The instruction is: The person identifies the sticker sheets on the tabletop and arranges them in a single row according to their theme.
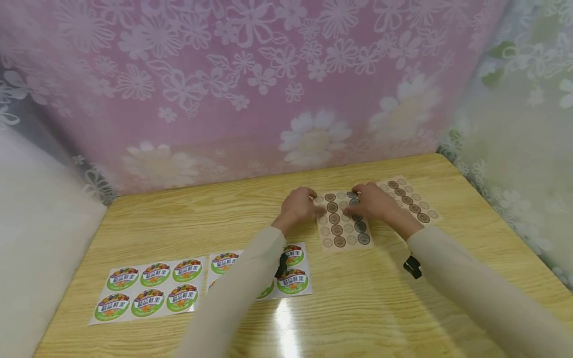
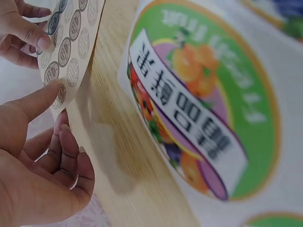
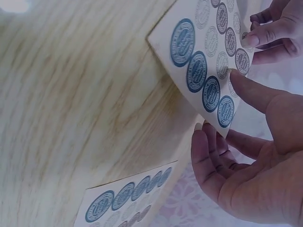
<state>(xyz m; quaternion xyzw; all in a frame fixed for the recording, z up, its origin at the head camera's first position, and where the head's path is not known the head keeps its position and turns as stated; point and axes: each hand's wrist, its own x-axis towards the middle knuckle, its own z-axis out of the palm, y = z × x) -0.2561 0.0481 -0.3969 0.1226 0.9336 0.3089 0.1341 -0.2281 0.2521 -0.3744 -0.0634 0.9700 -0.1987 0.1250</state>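
A cream sheet of round stickers (image 1: 344, 231), printed with rows of brown, blue and pale circles, is held between both hands at the far right of the table. My left hand (image 1: 299, 206) pinches its left edge near the far corner, thumb on the printed face and fingers behind. On the opposite edge my right hand (image 1: 375, 201) pinches it the same way. In the right wrist view the sheet (image 3: 208, 71) is tilted, its far end lifted off the wood. The left wrist view shows the left thumb and forefinger at the corner of the sheet (image 2: 71, 52).
A second cream sticker sheet (image 1: 409, 199) lies flat to the right, partly behind the right wrist. Two white sheets of fruit labels lie at left: one sheet (image 1: 147, 288) in full view, the other label sheet (image 1: 293, 271) under the left forearm. Floral curtains border the table (image 1: 201, 209).
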